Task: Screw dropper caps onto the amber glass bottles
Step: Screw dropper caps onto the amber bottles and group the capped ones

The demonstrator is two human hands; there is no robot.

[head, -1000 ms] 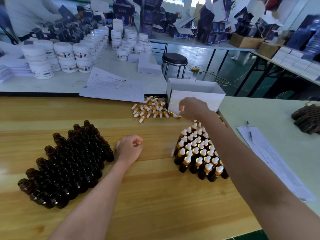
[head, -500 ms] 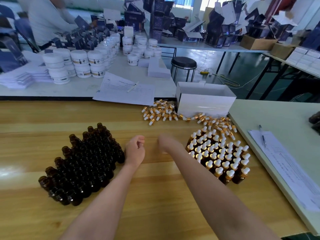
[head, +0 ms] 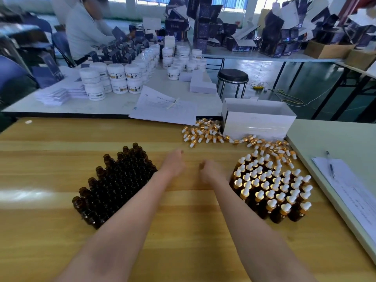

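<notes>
A wood table (head: 50, 180) fills the near view, with a white table (head: 114, 104) butted against its far edge and a pale green table (head: 335, 139) along its right side. A person (head: 85, 31) in a light top sits at the far left of the white table, among dark cartons.

On the wood table, a block of uncapped bottles (head: 116, 186) stands upright at left, packed tight. A block of capped bottles (head: 272, 186) stands at right, near the green table's edge, each with a gold collar and white bulb. A white box (head: 258, 123), open at the top, sits at the far right of the wood table. Loose caps (head: 203, 134) lie in a heap just left of the box, and a trail of them runs along its front towards the capped bottles.

White jars (head: 116, 78) stand stacked on the white table, beside sheets (head: 164, 108) with a pen (head: 172, 103) on them. A black stool (head: 233, 76) stands behind the box. More papers (head: 350, 192) lie on the green table.

Both forearms reach in between the two bottle blocks. The left hand (head: 175, 163) and right hand (head: 209, 171) sit close together over bare wood, apart from each other. Both are blurred; their fingers look curled, but I cannot tell whether either holds a bottle or a cap.
</notes>
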